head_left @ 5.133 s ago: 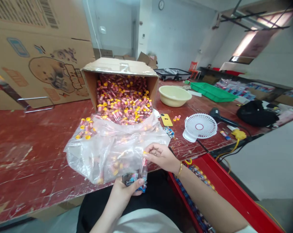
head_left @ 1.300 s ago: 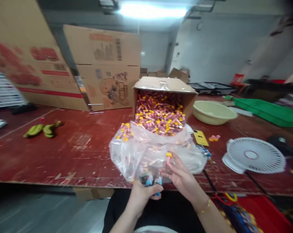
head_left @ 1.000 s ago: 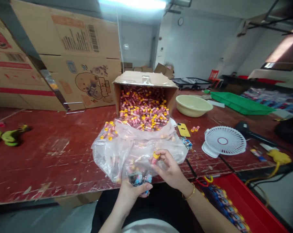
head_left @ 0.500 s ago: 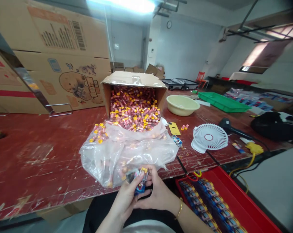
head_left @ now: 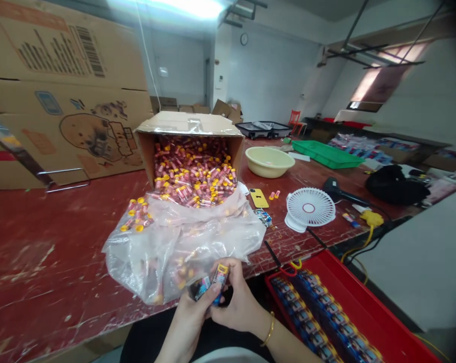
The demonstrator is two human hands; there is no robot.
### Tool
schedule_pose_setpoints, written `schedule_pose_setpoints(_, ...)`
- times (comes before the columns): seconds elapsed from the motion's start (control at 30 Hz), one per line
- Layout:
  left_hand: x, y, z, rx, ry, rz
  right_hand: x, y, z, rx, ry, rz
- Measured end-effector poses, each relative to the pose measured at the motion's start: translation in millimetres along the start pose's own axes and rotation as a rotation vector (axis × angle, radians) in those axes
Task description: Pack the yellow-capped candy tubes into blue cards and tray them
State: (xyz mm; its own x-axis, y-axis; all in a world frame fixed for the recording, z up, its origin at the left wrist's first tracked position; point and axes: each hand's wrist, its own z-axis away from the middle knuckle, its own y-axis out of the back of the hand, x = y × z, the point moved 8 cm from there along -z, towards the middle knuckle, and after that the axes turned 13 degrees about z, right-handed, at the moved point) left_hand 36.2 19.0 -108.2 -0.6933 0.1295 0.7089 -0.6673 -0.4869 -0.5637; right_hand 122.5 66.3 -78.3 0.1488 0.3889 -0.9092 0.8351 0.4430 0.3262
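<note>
Small yellow-capped tube (head_left: 219, 276) tilted upright against a dark packet (head_left: 199, 289).

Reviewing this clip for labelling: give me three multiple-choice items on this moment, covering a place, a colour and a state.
1. Where is the white fan?
A. on the red table
B. in the red crate
C. inside the box

2. What colour is the basin?
A. green
B. cream
C. black

3. How does the cardboard box lie?
A. sealed upright
B. flattened
C. on its side, open, yellow-capped tubes spilling

Answers:
1 A, it rests on the tabletop.
2 B, pale cream beside the box.
3 C, its opening faces the camera.
</note>
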Motion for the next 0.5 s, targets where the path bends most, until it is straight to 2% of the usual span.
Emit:
schedule_pose_setpoints(0.23,-5,-6.7,-3,-0.016,0.008,-0.027,5,5,2,0.059,-0.02,0.093)
schedule_pose_setpoints(0.3,-10,-3.9,-6,-0.007,0.039,-0.049,10,18,4,0.124,-0.015,0.138)
schedule_pose_setpoints(0.37,-16,3.7,-13,0.021,0.089,-0.07,24,52,12,0.252,-0.025,0.25)
schedule_pose_setpoints(0.4,-21,8.2,-16,0.036,0.119,-0.074,36,77,21,0.339,-0.065,0.351)
schedule_pose_setpoints(0.5,-30,15.5,-24,0.016,0.166,-0.104,87,170,71,0.609,-0.345,0.729)
